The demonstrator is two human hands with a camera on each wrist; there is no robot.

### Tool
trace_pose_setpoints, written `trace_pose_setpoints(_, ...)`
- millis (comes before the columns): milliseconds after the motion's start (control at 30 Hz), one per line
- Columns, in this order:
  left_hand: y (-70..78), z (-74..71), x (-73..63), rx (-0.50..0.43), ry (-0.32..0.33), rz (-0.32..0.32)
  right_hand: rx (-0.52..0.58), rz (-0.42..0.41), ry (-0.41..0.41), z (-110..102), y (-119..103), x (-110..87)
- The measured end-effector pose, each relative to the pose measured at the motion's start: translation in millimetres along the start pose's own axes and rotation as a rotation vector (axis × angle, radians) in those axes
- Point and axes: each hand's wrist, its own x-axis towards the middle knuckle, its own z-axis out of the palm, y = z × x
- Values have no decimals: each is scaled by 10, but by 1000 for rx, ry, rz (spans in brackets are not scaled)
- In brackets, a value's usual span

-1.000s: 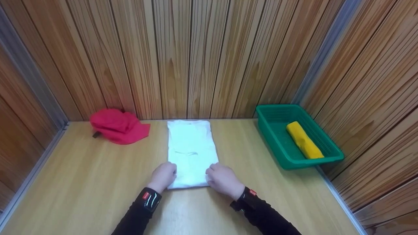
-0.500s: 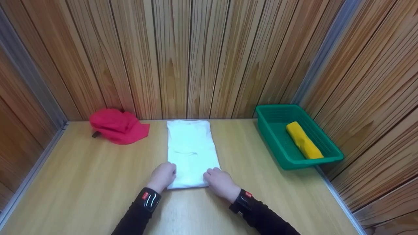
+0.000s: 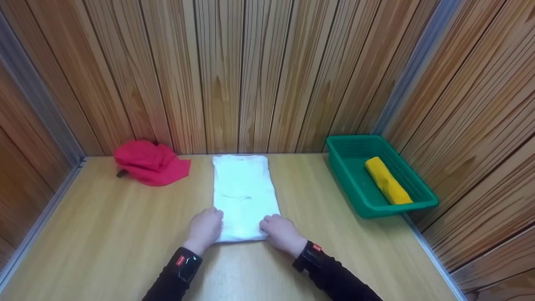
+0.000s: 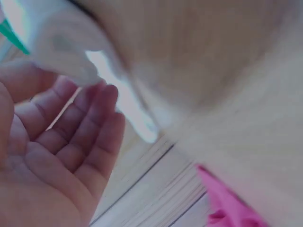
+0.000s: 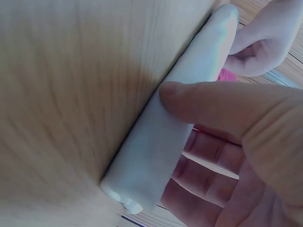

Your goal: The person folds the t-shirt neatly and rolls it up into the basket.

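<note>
A folded white T-shirt (image 3: 244, 179) lies lengthwise on the table, its near end a thick fold. At its near left corner, my left hand (image 3: 205, 228) has its fingers bent against the cloth; in the left wrist view the thumb and fingertips of that left hand (image 4: 61, 142) meet the T-shirt's edge (image 4: 71, 42). My right hand (image 3: 283, 234) pinches the near right corner. Seen from the right wrist, the right thumb (image 5: 203, 101) presses the near face of the white fold (image 5: 147, 151), and the other fingers curl behind it.
A red cap (image 3: 150, 163) lies at the back left. To the right stands a green plastic basket (image 3: 363, 211) holding a rolled yellow cloth (image 3: 386, 182). Wood-panelled walls (image 3: 259, 75) close off the back and sides of the table (image 3: 104, 234).
My right hand has slid slightly left and toward the near edge. The left hand has shifted a little left and down. The T-shirt, cap and basket have stayed put.
</note>
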Motion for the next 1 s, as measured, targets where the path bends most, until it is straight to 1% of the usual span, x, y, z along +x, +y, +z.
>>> trace_pose_setpoints(100,98,-54,-92,42,45,53,10,-3,7,-3,11,-3)
trace_pose_setpoints(200,205,-91,-188,38,55,111,26,1,4,-10,21,-7)
trace_pose_setpoints(233,237,-100,-217,35,48,121,30,3,2,-9,23,-9)
trace_pose_setpoints(333,302,-96,-283,35,15,120,34,1,7,-10,27,-13)
trace_pose_setpoints(400,324,-82,-309,48,-3,107,25,-6,18,-8,25,-17)
trace_pose_setpoints(467,332,-57,-322,76,-17,100,11,-15,29,-2,23,-21)
trace_pose_setpoints(533,326,-26,-325,116,-12,113,1,-19,33,7,20,-23)
trace_pose_setpoints(667,295,19,-305,166,-15,132,7,-5,10,10,15,-14)
trace_pose_setpoints(733,279,23,-290,154,-17,128,9,4,-4,10,16,-6)
trace_pose_setpoints(900,240,12,-262,73,-22,105,3,13,-18,11,18,5)
trace_pose_setpoints(1000,221,16,-252,52,-19,98,0,14,-22,10,12,13)
